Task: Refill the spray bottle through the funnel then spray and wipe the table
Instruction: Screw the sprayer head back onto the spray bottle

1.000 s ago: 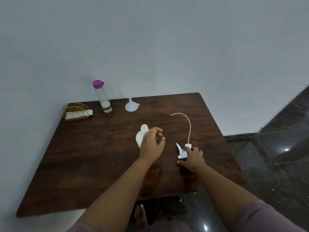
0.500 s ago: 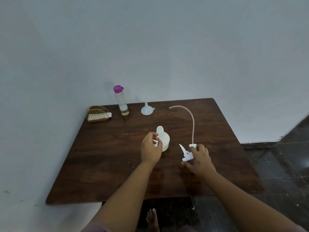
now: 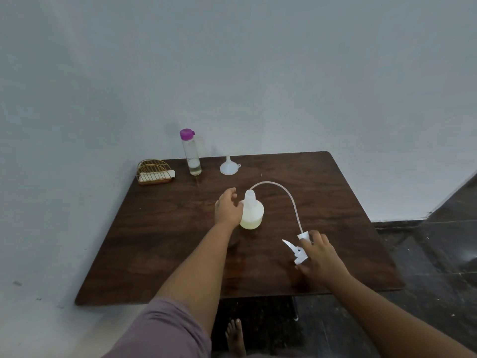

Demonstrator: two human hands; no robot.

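Spray bottle point(image 3: 251, 211): squat, translucent white plastic, neck open, a shallow pale-yellow layer at the base. Stood upright at mid-table point(image 3: 165, 228), well in front of the funnel point(image 3: 228, 167). Judged light, easily tipped, somewhat squeezable; best held round the body, below the neck. Left hand point(image 3: 228, 206) rested against its side, fingers loosely extended. Right hand point(image 3: 318, 254), nearer the front edge, gripped the detached trigger head point(image 3: 295, 250); its limp dip tube point(image 3: 284, 196) arched back toward the neck.

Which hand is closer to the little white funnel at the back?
The left hand. It rests against the spray bottle, just in front of the funnel. The right hand holds the sprayer head near the table's front right, much farther away.
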